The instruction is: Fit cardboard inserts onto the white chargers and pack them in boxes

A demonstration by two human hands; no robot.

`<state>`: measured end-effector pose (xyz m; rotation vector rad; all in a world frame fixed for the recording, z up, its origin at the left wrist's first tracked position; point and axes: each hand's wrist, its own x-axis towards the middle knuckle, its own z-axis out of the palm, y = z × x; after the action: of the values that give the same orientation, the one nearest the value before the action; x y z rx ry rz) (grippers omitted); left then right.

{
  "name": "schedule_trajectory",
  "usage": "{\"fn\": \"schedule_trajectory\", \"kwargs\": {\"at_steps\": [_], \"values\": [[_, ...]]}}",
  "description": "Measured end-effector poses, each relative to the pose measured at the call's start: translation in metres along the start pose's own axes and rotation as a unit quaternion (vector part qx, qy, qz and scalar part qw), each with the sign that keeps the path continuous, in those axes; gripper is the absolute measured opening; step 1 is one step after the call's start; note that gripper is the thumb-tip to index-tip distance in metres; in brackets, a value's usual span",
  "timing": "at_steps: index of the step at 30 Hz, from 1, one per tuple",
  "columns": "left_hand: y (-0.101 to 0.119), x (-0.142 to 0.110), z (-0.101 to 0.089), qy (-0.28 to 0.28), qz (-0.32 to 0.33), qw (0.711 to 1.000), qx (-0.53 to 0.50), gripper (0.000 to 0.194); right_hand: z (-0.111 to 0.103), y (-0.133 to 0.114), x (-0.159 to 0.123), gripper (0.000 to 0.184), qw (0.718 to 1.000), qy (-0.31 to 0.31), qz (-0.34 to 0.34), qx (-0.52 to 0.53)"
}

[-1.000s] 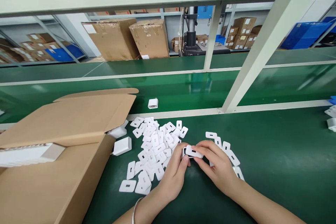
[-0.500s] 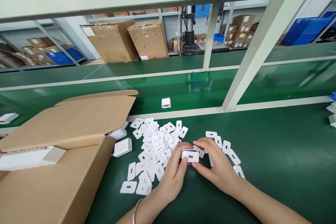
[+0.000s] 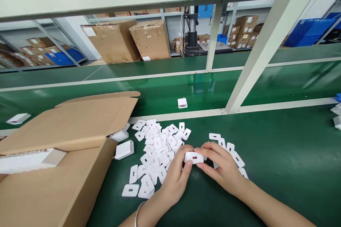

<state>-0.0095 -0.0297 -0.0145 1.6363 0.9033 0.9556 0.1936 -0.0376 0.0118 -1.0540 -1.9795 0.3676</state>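
Both my hands hold one small white charger body (image 3: 194,157) with a red slot facing me, just above the green mat. My left hand (image 3: 176,177) pinches its left end with thumb and fingers. My right hand (image 3: 222,168) grips its right end from above. A heap of white plastic cover plates (image 3: 156,149) lies left of my hands, and a few more plates (image 3: 229,147) lie behind my right hand. Another white charger (image 3: 124,149) rests beside the cardboard box.
An open cardboard box (image 3: 61,156) with white items inside fills the left. A conveyor belt (image 3: 239,88) behind the bench carries a white charger (image 3: 182,103) and another white piece (image 3: 18,118) at the far left. A slanted frame post (image 3: 255,53) rises on the right.
The charger on the conveyor has travelled to the right. The piece in my hands has been turned so a red slot faces me; a cover plate seen on it earlier is now pressed on.
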Motion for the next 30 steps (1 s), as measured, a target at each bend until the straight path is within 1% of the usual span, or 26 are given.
{"fn": "schedule_trajectory", "kwargs": {"at_steps": [2,5,7,9,12,14,18,24,26,30], "values": [[0.0,0.0,0.0,0.0,0.01,1.0,-0.006,0.03,0.0,-0.002,0.0,0.027,0.999,-0.018,0.022,0.018],[-0.001,-0.002,0.001,-0.005,0.034,0.999,-0.027,0.028,0.0,-0.005,0.0,0.032,0.993,-0.055,0.087,0.063],[-0.001,-0.003,0.001,-0.013,0.046,0.998,-0.039,0.028,0.0,-0.007,-0.001,0.034,0.983,-0.075,0.136,0.097],[-0.002,-0.005,0.001,-0.021,0.054,0.998,-0.036,0.029,0.001,-0.007,-0.001,0.031,0.971,-0.086,0.178,0.133],[-0.003,-0.008,0.0,-0.026,0.041,0.999,-0.006,0.034,0.003,-0.004,-0.001,0.029,0.952,-0.093,0.215,0.196],[-0.003,-0.008,0.0,-0.026,0.025,0.999,0.012,0.038,0.005,-0.001,0.0,0.028,0.946,-0.092,0.218,0.222],[-0.003,-0.007,-0.001,-0.023,0.015,0.999,0.025,0.04,0.005,0.004,-0.001,0.03,0.946,-0.085,0.216,0.224],[-0.004,0.001,-0.007,-0.048,0.006,0.997,0.062,0.039,0.0,0.005,-0.001,0.032,0.964,-0.062,0.192,0.175],[-0.005,0.002,-0.008,-0.043,0.012,0.996,0.077,0.038,-0.002,0.004,0.0,0.031,0.97,-0.062,0.174,0.156],[-0.004,0.002,-0.009,-0.028,0.045,0.995,0.08,0.037,-0.002,-0.001,-0.001,0.031,0.98,-0.066,0.14,0.126]]}}
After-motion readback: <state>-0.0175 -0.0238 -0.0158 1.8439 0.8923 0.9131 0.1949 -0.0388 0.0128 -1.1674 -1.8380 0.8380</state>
